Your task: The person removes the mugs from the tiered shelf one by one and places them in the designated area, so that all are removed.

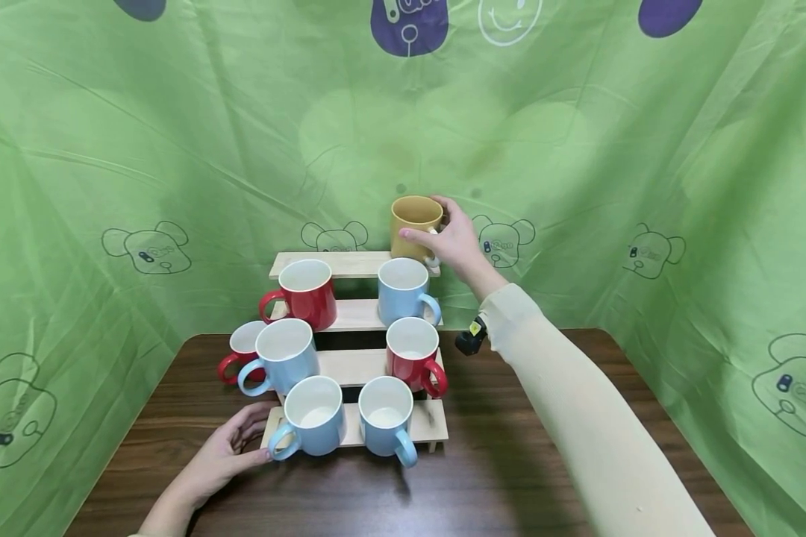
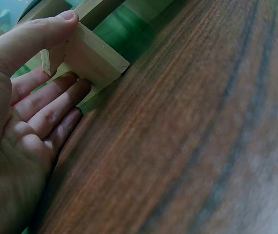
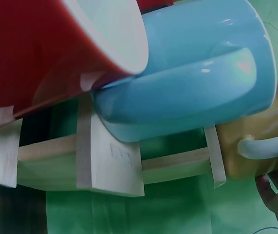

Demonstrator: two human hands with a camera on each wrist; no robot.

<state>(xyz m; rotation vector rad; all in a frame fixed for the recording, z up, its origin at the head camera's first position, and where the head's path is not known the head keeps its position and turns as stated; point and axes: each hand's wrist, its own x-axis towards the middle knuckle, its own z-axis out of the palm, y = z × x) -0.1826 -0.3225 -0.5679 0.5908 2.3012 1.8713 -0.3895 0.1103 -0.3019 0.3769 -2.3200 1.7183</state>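
Observation:
A yellow mug (image 1: pixel 410 240) with a white handle is at the right end of the top step. My right hand (image 1: pixel 453 235) grips its side, thumb in front and fingers behind; the right wrist view shows the white handle (image 3: pixel 268 147) beside the fingers. At the lower left, my left hand (image 1: pixel 231 444) holds the left end of the stepped wooden rack (image 1: pixel 351 429), with the thumb (image 2: pixel 51 34) on its edge and fingers around the end board (image 2: pixel 92 61). The nearest mug to that hand is a light blue mug (image 1: pixel 314 418) on the bottom step.
Lower steps carry a second blue mug (image 1: pixel 384 418), a red mug (image 1: pixel 411 358), more blue mugs (image 1: pixel 285 358) (image 1: pixel 401 294) and a larger red mug (image 1: pixel 309 298). Another red mug (image 1: pixel 245 347) stands left of the rack. Green cloth (image 1: pixel 578 186) encloses the dark wooden table (image 1: pixel 497 462).

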